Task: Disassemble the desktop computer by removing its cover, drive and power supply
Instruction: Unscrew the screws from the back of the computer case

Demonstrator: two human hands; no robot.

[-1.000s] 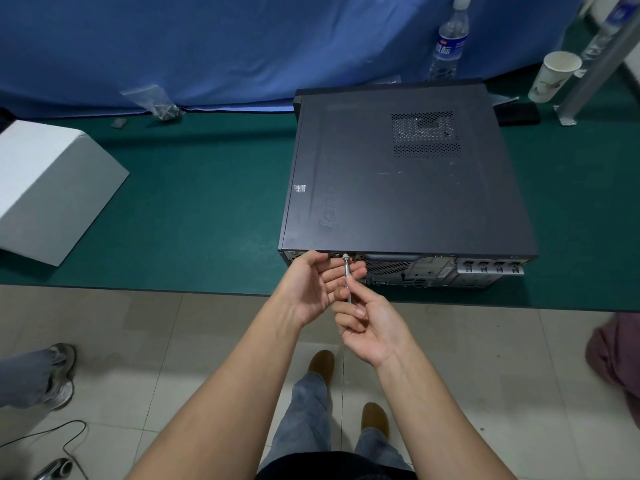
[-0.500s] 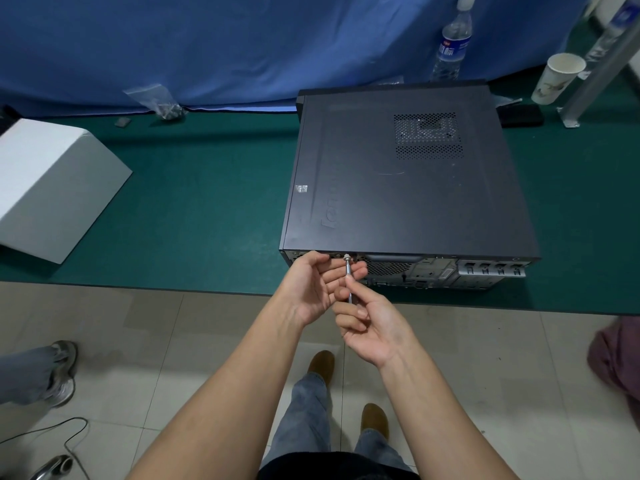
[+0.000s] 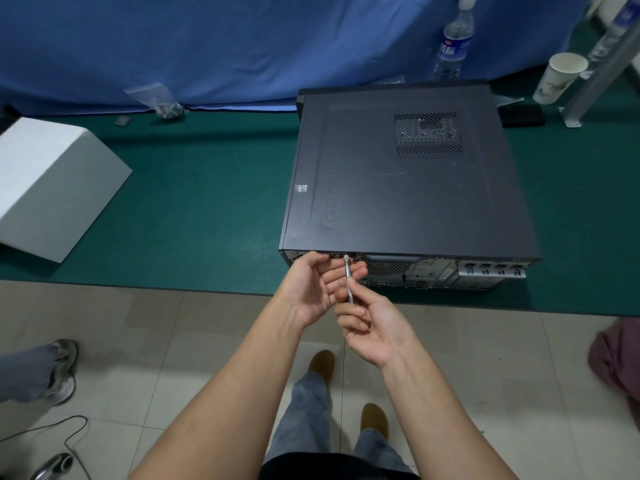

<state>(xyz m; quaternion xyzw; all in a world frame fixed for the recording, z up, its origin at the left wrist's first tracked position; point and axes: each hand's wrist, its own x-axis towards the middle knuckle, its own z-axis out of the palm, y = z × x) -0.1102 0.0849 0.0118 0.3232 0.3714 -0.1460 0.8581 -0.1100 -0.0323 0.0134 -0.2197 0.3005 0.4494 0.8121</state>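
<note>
Lying flat on the green table (image 3: 207, 202) — a black computer (image 3: 408, 174), cover still on, rear panel facing the person. A slim screwdriver (image 3: 349, 280) is pinched in the curled fingers of the right hand (image 3: 372, 327), its tip set at a screw (image 3: 345, 257) on the rear edge. The left hand (image 3: 318, 289) is held close beside it, palm up and fingers relaxed, under the shaft — gripping nothing

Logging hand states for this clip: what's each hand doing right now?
Left hand: open, fingers straight beside the screwdriver tip at the computer rear.
Right hand: holding the screwdriver.
</note>
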